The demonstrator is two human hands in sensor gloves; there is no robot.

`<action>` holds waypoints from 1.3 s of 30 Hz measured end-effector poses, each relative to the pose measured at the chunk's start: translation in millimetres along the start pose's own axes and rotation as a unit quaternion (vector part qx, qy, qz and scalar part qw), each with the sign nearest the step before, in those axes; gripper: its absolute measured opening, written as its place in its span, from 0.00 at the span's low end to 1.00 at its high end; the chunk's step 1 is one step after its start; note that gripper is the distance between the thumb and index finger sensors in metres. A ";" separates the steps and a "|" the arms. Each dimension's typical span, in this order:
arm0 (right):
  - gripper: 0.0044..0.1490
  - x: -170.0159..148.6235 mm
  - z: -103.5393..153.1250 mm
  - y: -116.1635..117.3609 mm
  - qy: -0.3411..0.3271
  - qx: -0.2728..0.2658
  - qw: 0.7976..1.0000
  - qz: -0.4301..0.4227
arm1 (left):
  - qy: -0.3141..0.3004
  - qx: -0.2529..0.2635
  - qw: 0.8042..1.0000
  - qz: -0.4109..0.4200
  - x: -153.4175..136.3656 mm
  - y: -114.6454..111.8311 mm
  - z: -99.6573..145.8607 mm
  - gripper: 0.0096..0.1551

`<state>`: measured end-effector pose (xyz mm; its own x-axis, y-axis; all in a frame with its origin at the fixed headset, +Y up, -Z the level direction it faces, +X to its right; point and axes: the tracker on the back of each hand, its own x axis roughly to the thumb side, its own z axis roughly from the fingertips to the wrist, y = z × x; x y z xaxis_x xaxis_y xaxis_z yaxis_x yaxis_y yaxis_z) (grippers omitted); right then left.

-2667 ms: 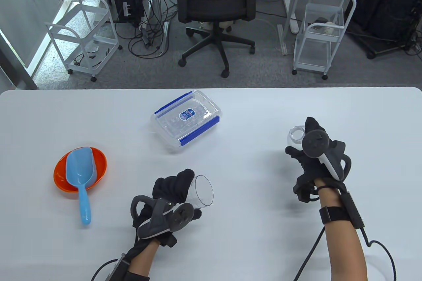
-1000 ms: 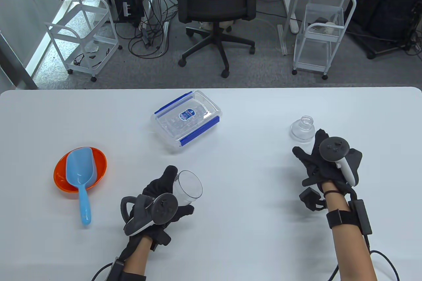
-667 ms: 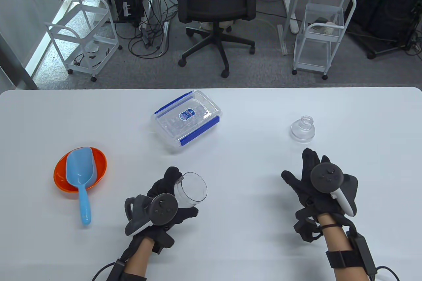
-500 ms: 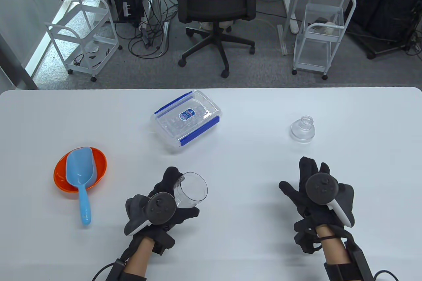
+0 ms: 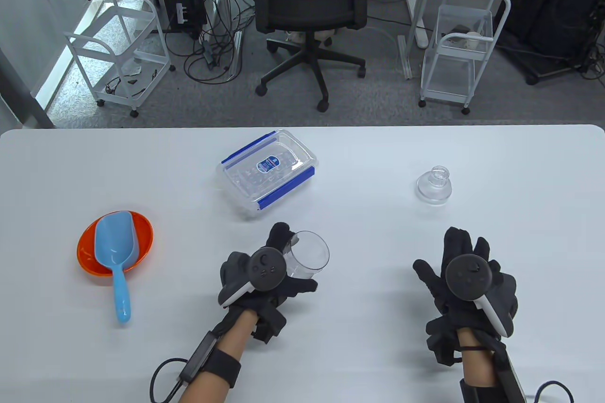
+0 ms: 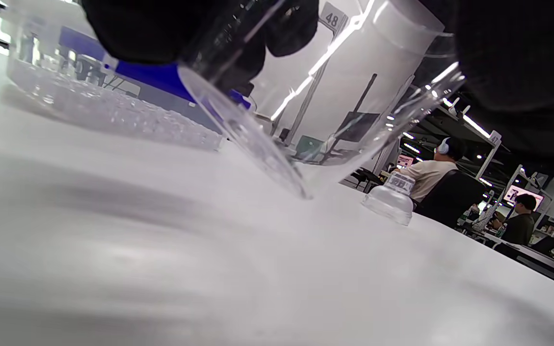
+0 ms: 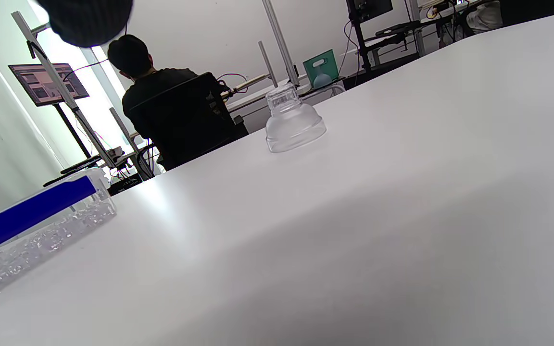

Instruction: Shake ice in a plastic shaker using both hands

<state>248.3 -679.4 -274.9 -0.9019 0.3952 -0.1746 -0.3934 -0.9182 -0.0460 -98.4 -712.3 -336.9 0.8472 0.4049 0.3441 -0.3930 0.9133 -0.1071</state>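
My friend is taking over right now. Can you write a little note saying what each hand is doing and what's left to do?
Left hand grips the clear shaker cup, tilted, its base edge touching the table.
Right hand is open and holds nothing.
The shaker lid stands alone on the table, off the cup.
The ice box is closed; the blue scoop lies in the orange bowl.
Done: cup and lid separated.
Left: open box, scoop ice in, fit lid, shake with both hands.

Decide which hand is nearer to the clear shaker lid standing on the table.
Right. The right hand lies open just on the near side of the lid, apart from it. The left hand, holding the cup, is well off to the lid's left.
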 end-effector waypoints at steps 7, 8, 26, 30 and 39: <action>0.57 -3.1 -0.7 0.7 0.013 -0.001 1.000 0.007 | 0.063 -0.029 0.997 0.022 9.9 -19.6 -68.6 0.80; 0.57 -4.2 -1.2 1.1 0.016 -0.001 1.000 0.007 | 0.076 -0.038 0.996 0.026 10.5 -23.2 -76.6 0.80; 0.56 -8.4 -3.5 7.8 0.036 0.008 0.999 0.029 | 0.153 -0.194 0.969 0.030 7.9 -58.0 -140.1 0.72; 0.57 -9.0 -3.7 8.8 0.040 0.012 0.999 0.030 | 0.140 -0.170 0.975 -0.022 8.8 -59.2 -135.9 0.68; 0.56 -7.5 -4.0 11.1 0.035 0.023 0.998 0.039 | 0.002 -0.023 0.983 -0.180 20.2 -32.1 -106.5 0.69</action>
<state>251.4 -692.7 -278.0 -0.9161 0.3178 -0.2444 -0.3315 -0.9433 0.0160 -30.5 -728.7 -425.8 0.9298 0.0557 0.3639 -0.0517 0.9984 -0.0207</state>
